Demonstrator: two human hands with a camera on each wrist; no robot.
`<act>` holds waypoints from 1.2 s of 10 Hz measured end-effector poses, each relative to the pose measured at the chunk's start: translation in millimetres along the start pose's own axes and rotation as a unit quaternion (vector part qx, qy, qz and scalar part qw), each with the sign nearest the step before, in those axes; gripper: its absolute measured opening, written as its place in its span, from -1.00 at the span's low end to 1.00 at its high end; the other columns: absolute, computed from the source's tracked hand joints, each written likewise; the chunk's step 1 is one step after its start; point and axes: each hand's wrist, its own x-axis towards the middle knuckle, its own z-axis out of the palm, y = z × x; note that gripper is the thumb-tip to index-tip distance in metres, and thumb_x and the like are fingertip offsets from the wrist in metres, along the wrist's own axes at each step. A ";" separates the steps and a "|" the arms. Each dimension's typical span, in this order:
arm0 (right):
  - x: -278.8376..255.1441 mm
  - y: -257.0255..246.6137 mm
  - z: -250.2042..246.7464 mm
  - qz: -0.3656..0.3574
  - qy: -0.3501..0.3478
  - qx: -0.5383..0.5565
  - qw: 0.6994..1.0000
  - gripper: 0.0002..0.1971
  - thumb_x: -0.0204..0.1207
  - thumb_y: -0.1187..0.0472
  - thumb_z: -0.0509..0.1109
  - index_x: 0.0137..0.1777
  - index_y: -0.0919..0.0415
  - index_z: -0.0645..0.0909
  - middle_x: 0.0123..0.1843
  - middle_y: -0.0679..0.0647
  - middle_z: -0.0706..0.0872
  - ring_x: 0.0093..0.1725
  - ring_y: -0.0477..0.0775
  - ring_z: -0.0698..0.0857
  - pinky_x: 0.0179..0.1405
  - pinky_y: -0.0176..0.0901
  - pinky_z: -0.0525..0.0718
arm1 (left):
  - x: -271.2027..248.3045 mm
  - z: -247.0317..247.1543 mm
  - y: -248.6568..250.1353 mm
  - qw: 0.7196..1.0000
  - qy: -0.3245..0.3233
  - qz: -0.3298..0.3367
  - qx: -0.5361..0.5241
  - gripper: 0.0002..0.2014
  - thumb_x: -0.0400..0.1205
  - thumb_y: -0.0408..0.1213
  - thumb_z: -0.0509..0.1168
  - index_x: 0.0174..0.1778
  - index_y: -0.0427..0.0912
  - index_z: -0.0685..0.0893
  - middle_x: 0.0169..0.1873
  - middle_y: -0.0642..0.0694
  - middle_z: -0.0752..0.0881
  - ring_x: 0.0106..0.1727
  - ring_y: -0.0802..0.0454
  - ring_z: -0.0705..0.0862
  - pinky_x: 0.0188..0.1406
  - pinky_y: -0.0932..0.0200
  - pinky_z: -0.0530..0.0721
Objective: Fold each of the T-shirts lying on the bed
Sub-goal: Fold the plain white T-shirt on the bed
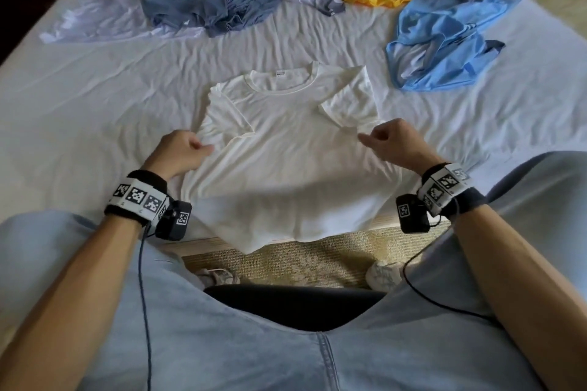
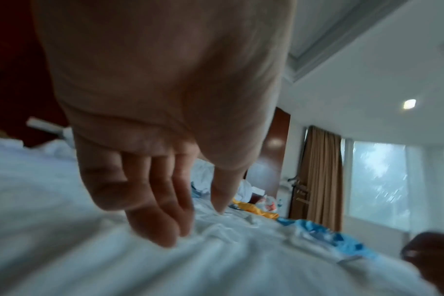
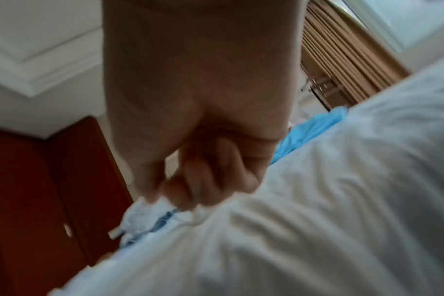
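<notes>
The left hand (image 1: 181,149) rests on the white T-shirt (image 1: 286,168), fingers loosely curled, gripping nothing. The shirt lies flat mid-bed (image 1: 95,98), both sleeves folded inward. The right hand (image 1: 392,143) pinches its right edge.

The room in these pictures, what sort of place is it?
Probably a bedroom, perhaps in a hotel: a wide bed with a white sheet, tan curtains beside a large window, and dark red wooden panelling along the wall.
</notes>
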 end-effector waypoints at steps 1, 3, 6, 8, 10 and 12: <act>-27.7 -16.8 11.0 0.014 -0.263 0.078 0.961 -0.56 0.73 -0.08 0.35 -0.20 0.28 0.72 -0.35 0.08 0.82 -0.45 -0.06 0.70 -0.41 -0.27 0.65 | -24.0 24.2 11.3 0.984 -0.153 0.000 -0.088 -0.71 0.73 -0.13 0.37 -0.08 -0.32 0.79 -0.29 -0.18 0.85 -0.39 0.02 0.76 -0.46 0.20 0.55; -48.1 50.5 78.7 0.258 -0.398 0.031 0.880 -0.50 0.69 -0.05 0.42 0.30 0.44 0.68 0.05 0.23 0.85 0.07 0.23 0.86 -0.07 -0.05 0.84 | -40.5 93.2 -42.0 0.927 -0.335 -0.155 0.064 -0.73 0.70 -0.05 0.40 0.03 -0.22 0.62 -0.16 -0.21 0.77 -0.38 -0.05 0.72 -0.44 0.21 0.61; -33.3 102.7 108.6 0.318 -0.195 0.001 0.928 -0.36 0.57 0.13 0.58 0.59 0.26 0.45 0.53 0.21 0.60 0.44 0.25 0.63 0.40 0.04 0.66 | -49.1 153.7 -121.1 0.922 -0.190 -0.237 -0.239 -0.42 0.29 -0.22 0.77 0.18 -0.26 0.74 0.15 -0.22 0.82 0.25 -0.23 0.75 0.39 -0.23 0.68; -27.2 107.0 112.4 0.341 -0.205 0.123 0.909 -0.49 0.58 0.24 0.57 0.51 0.26 0.60 0.51 0.15 0.60 0.48 0.22 0.59 0.00 -0.10 0.73 | -63.5 134.0 -105.6 0.929 -0.166 -0.168 -0.284 -0.53 0.42 -0.31 0.68 0.23 -0.19 0.72 0.08 -0.04 0.82 0.18 -0.01 0.74 0.31 0.04 0.62; -29.1 114.5 110.1 0.353 -0.167 0.108 0.914 -0.44 0.50 0.29 0.58 0.49 0.38 0.59 0.48 0.32 0.65 0.14 0.16 0.63 0.04 -0.01 0.74 | -64.5 130.7 -112.6 0.952 -0.119 -0.147 -0.239 -0.28 0.41 -0.48 0.67 0.47 -0.32 0.52 0.23 -0.14 0.68 0.31 -0.08 0.61 0.34 0.05 0.54; -9.7 146.0 136.0 0.314 -0.259 -0.022 0.913 -0.37 0.42 0.15 0.67 0.50 0.23 0.62 0.53 0.15 0.62 0.37 0.13 0.65 0.22 -0.07 0.71 | -68.6 134.0 -111.9 0.945 -0.215 -0.143 -0.200 -0.23 0.37 -0.47 0.69 0.47 -0.27 0.49 0.33 -0.05 0.59 0.42 0.01 0.52 0.52 0.00 0.45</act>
